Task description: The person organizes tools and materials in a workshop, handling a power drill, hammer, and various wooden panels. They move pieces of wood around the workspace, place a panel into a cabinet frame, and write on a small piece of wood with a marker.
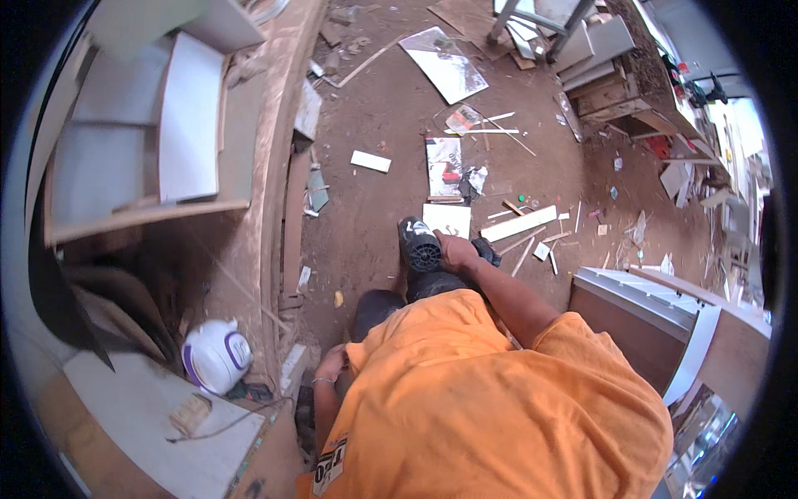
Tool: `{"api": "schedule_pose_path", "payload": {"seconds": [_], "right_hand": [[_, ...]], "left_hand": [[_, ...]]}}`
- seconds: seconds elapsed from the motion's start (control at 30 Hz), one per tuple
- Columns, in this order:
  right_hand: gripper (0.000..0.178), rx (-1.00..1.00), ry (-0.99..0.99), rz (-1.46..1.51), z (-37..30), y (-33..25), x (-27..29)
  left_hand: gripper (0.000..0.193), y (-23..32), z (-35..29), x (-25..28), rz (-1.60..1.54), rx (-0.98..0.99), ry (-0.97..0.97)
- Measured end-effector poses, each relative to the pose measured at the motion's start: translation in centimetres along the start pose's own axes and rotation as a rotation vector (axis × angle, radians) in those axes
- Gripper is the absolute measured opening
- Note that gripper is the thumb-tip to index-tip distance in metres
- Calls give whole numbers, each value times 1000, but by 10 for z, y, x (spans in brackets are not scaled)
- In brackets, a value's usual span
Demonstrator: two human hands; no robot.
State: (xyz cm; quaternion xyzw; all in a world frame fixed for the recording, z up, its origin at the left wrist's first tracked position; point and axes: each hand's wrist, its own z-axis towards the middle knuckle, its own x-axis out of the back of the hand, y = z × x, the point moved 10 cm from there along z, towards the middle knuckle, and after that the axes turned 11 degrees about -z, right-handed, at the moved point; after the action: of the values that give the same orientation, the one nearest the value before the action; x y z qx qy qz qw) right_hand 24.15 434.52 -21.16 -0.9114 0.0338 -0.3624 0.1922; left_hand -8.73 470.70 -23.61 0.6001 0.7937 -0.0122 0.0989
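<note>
My right hand is closed around a black power tool with a round, vented end, held low in front of my legs. Only part of the tool shows, so its exact kind is unclear. At my left side, close to the hip, hangs my left hand, with a thin band at the wrist. Its fingers are partly hidden against the orange shirt, and whether they hold anything does not show. Just beyond the tool a white square sheet lies on the floor.
A bench runs along the left, bearing a white open cabinet box. A white and purple ball-shaped thing sits lower left. White strips, offcuts and a large white panel litter the brown floor. To the right stands a cabinet piece.
</note>
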Motion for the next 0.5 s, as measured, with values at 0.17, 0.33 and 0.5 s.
{"api": "schedule_pose_path", "payload": {"seconds": [0.17, 0.33, 0.5], "right_hand": [[72, -72, 286, 205, 44, 40, 77], [74, -164, 528, 328, 88, 63, 159], [60, -321, 702, 676, 147, 107, 254]], "left_hand": [[49, 164, -4, -71, -168, -79, -23], [49, 338, 34, -119, 184, -96, -51], [34, 509, 83, -153, 598, -237, 112]]}}
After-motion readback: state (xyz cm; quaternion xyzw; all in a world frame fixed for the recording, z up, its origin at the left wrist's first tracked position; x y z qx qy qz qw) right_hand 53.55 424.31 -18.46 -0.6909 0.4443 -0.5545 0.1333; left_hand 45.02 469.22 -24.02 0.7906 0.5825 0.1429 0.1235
